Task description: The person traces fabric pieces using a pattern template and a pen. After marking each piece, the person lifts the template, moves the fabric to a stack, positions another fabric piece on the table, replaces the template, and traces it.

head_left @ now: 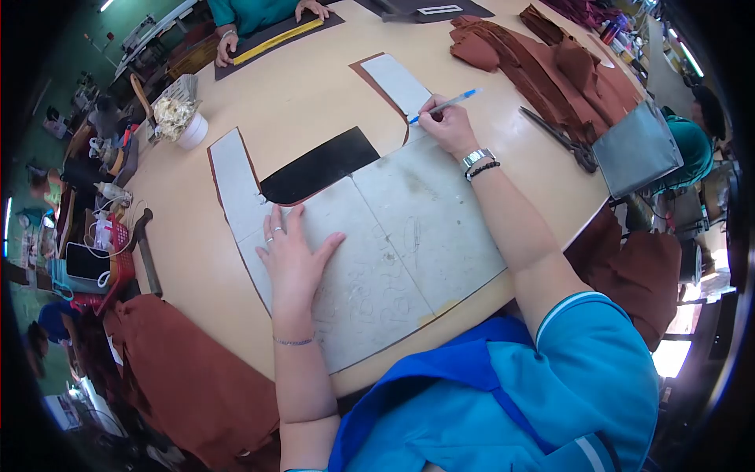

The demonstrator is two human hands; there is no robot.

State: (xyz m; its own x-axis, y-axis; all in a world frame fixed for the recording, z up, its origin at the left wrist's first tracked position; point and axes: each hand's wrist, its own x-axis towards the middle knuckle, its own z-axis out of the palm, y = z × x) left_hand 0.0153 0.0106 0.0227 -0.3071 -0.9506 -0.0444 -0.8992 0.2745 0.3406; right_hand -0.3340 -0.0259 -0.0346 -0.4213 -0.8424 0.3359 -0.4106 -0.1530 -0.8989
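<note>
A large grey U-shaped template [377,252] with faint pencil marks lies on brown material [406,132], whose edges show along its sides. My left hand [292,256] presses flat on the template near its inner left corner, fingers spread. In my right hand [447,126] is a pen [456,102] with a blue cap end, its tip at the inner edge of the template's right arm. A black rectangular piece [322,165] lies between the template's two arms.
Scissors [562,141] and brown leather [566,79] lie at the right, beside a grey box-like object [637,149]. A hammer [145,252] and a white pot [189,130] stand left. Across the table, a co-worker's hands [228,47] touch a yellow strip [279,41].
</note>
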